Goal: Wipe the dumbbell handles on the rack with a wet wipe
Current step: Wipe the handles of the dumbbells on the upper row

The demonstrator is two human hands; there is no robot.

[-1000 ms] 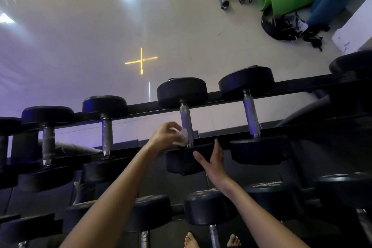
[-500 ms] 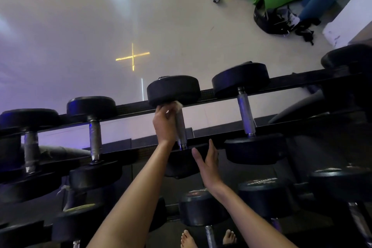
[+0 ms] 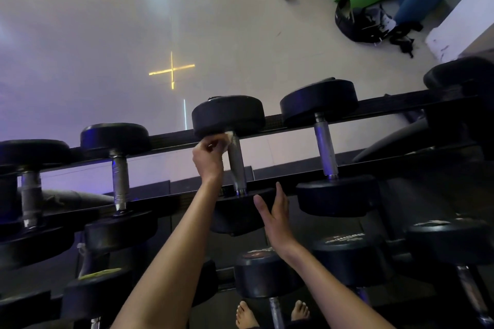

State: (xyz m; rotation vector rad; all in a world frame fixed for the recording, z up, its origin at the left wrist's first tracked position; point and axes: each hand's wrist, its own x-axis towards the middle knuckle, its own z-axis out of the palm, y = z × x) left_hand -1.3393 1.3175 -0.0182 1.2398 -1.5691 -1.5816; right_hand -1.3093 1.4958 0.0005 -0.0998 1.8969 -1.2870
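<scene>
Left hand [image 3: 208,157] is clamping curled fingers on the wet wipe [image 3: 228,137], pressing it against the far end of the dumbbell handle [image 3: 236,165] on the rack [image 3: 387,105]. Right hand [image 3: 275,218] is lying flat, fingers straight, against the near head [image 3: 235,219].

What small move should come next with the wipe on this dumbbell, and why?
Probably draw the left hand, with the wet wipe, down the handle toward the near head: the wipe sits at the handle's far end, the metal below it is bare, and the right hand lies open against that head.
</scene>
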